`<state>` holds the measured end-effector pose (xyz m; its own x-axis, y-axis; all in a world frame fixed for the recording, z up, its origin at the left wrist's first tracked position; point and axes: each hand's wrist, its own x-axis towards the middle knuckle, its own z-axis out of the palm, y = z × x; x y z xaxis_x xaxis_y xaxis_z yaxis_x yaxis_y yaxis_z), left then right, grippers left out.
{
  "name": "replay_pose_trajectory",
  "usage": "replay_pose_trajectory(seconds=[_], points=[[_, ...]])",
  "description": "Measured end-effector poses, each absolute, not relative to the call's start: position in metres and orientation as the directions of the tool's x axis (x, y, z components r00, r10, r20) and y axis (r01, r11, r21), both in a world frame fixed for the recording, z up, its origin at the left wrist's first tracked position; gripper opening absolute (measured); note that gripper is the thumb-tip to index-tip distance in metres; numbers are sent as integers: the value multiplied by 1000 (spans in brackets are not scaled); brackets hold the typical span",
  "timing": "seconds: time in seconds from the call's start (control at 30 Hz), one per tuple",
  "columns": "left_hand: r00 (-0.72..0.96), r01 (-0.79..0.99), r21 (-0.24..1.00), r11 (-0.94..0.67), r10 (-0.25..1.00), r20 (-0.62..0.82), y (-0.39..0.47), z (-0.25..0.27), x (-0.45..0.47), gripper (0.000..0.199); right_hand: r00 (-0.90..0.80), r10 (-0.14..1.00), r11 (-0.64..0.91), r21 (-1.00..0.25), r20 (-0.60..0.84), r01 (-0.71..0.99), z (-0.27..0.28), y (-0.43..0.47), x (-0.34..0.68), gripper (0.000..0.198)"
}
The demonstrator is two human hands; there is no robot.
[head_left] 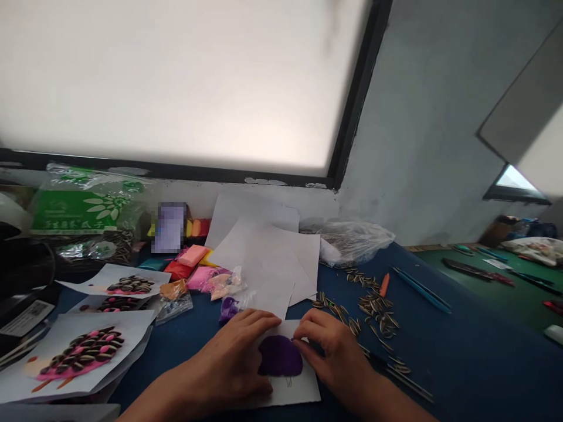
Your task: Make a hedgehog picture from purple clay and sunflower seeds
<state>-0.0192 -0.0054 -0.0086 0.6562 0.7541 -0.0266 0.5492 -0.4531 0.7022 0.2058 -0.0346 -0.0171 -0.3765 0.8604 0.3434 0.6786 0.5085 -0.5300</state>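
Note:
A domed patch of purple modelling clay lies flattened on a small white sheet of paper, with short pencil lines drawn below it. My left hand rests on the left of this sheet, thumb and fingers spread apart around the clay's left side. At the clay's upper right edge, my right hand has its thumb and forefinger pinched together; what is between the tips, if anything, is too small to make out. Just beyond the sheet sits a lump of purple clay in clear wrapping.
Loose sunflower seeds, an orange stick and blue tweezers lie to the right. Blank paper and coloured clay packs are behind. Finished seed-and-clay pictures are stacked left, before a green seed bag.

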Motion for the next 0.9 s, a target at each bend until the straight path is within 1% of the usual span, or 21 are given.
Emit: replay_pose_trajectory(seconds=[0.1, 0.23, 0.4, 0.53, 0.63, 0.7, 0.8, 0.9], points=[[696, 585, 623, -520, 716, -55, -6, -2, -16, 71, -401, 848, 526, -466, 346, 711, -20, -36, 205, 13], [712, 597, 579, -555, 699, -64, -7, 1, -17, 70, -407, 846, 529, -438, 345, 727, -21, -36, 205, 13], [713, 593, 578, -560, 700, -53, -5, -7, -20, 79, -407, 848, 525, -436, 340, 731, -23, -34, 205, 14], [714, 588, 576, -567, 699, -41, -4, -9, -19, 79, -405, 846, 527, -425, 347, 736, -25, -33, 204, 14], [710, 599, 580, -552, 701, -66, -5, -4, -18, 76, -415, 845, 529, -408, 338, 744, -27, -32, 203, 14], [708, 605, 579, -546, 702, -77, -6, -3, -17, 75, -420, 848, 525, -404, 322, 749, -27, -31, 202, 14], [714, 584, 583, -565, 700, -37, -5, -5, -17, 75, -438, 855, 517, -395, 276, 760, -24, -30, 203, 14], [722, 560, 584, -588, 692, 4, -4, -10, -19, 75, -479, 850, 527, -337, 219, 780, -19, -33, 204, 17]])
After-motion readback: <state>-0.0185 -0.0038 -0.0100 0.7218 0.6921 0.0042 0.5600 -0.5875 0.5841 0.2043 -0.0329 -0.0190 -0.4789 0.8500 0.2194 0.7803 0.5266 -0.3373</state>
